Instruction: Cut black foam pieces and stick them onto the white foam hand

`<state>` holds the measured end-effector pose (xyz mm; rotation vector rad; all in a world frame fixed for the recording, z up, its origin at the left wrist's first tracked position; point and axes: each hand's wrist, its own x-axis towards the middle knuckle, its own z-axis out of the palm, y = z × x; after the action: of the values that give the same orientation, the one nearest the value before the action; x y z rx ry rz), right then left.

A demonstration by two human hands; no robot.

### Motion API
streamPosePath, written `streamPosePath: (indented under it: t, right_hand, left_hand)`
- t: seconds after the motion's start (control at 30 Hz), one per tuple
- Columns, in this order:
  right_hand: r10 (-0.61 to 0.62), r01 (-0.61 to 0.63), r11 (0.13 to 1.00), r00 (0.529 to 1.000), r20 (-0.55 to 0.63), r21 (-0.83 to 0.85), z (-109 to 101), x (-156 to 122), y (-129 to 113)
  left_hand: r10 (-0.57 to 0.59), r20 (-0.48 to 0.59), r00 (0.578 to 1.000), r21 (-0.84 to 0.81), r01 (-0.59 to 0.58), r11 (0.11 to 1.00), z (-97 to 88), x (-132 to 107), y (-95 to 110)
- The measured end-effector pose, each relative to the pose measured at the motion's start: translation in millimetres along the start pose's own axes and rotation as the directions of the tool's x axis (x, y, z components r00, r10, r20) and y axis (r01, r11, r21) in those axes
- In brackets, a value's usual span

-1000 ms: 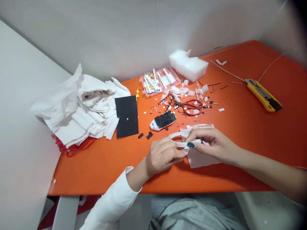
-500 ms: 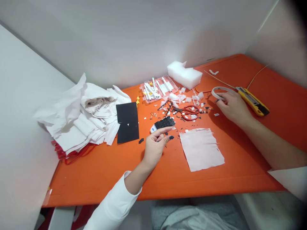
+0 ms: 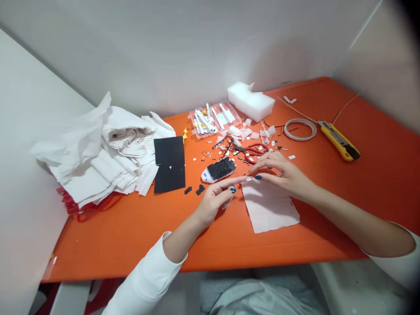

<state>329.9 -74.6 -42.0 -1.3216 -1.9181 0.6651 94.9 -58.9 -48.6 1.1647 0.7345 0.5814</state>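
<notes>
My left hand [image 3: 213, 199] is over the table with its index finger stretched out and the thumb apart from it. At that fingertip is a small white scrap [image 3: 248, 178], perhaps a bit of tape. My right hand [image 3: 282, 175] pinches at the scrap from the other side, above the top edge of a square of thin white cloth or paper [image 3: 271, 210]. Something pale and translucent shows under my left hand; I cannot make out what. Beyond my left hand lies a small white shape with overlapping black pieces and a blue mark [image 3: 220, 169].
Red-handled scissors [image 3: 256, 151] lie among black and white scraps. Behind are a box of markers [image 3: 213, 120] and a white foam block [image 3: 251, 103]. A white tape ring [image 3: 300, 130] and yellow cutter [image 3: 339, 141] lie right; black sheet [image 3: 169, 164] and white cloth pile [image 3: 98, 157] left.
My right hand has let go of the white tape ring, which now lies on the table, and has come left to my left index fingertip. The view has shifted slightly.
</notes>
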Motion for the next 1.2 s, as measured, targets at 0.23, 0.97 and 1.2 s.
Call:
streamPosePath:
  t: [0.23,0.97,1.2]
  right_hand:
    - [0.048,-0.063,0.979,0.996,0.078,0.192,6,-4,-1]
    - [0.187,-0.201,0.978,0.963,0.194,0.059,6,-6,18]
    - [0.233,-0.345,0.814,0.93,0.283,0.467,14,-7,5]
  left_hand:
    - [-0.001,0.068,0.998,0.198,-0.012,0.98,1.4,0,5]
    - [0.252,-0.012,0.968,0.822,-0.134,0.554,5.1,-3,3]
    - [0.155,-0.126,0.98,0.637,-0.04,0.77,5.6,2,0]
